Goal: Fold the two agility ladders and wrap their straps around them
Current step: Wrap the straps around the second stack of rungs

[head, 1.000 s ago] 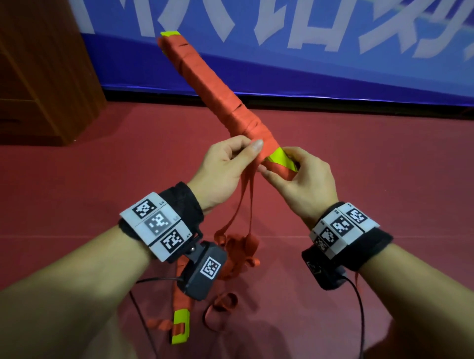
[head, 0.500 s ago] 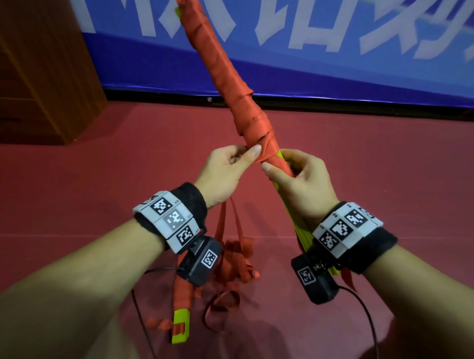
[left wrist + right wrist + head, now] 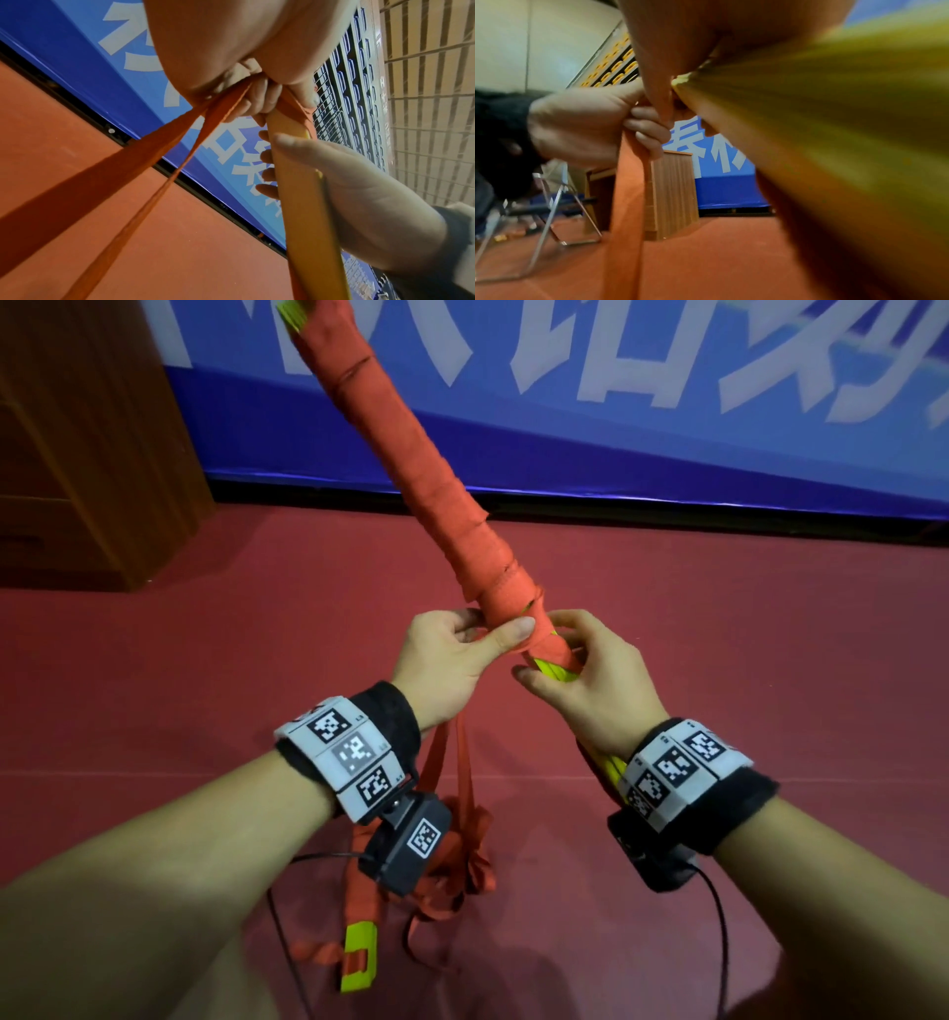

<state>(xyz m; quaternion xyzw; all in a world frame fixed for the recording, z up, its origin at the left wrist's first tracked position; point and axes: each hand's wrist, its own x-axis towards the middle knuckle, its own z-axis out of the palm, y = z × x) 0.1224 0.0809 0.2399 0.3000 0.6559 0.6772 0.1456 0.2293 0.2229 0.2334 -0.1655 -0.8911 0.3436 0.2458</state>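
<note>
The folded agility ladder [image 3: 411, 474] is held up in front of the person as a long bundle of yellow-green rungs, tilted so its top end leans up and to the left, toward the blue banner [image 3: 667, 428] on the far wall. Orange strap is wound in tight turns along most of its length, down to just above the hands, where bare yellow-green rung [image 3: 552, 670] shows below the last turn.

The left hand [image 3: 452, 660] pinches the orange strap [image 3: 144, 162] at the lowest turn, its thumb pressed across the wrap and its fingers curled round the webbing; in the left wrist view two runs of strap drop from this grip toward the floor. The right hand [image 3: 595, 680] grips the bundle just below the wrap, fingers curled round the rungs, whose lower end runs down past the right wrist.

The loose strap hangs down to a heap of orange webbing [image 3: 462, 860] on the red floor [image 3: 205, 685]. Beside that heap lies a second ladder [image 3: 359, 958], one yellow-green rung end showing. A wooden cabinet [image 3: 87, 454] stands at the left against the wall.
</note>
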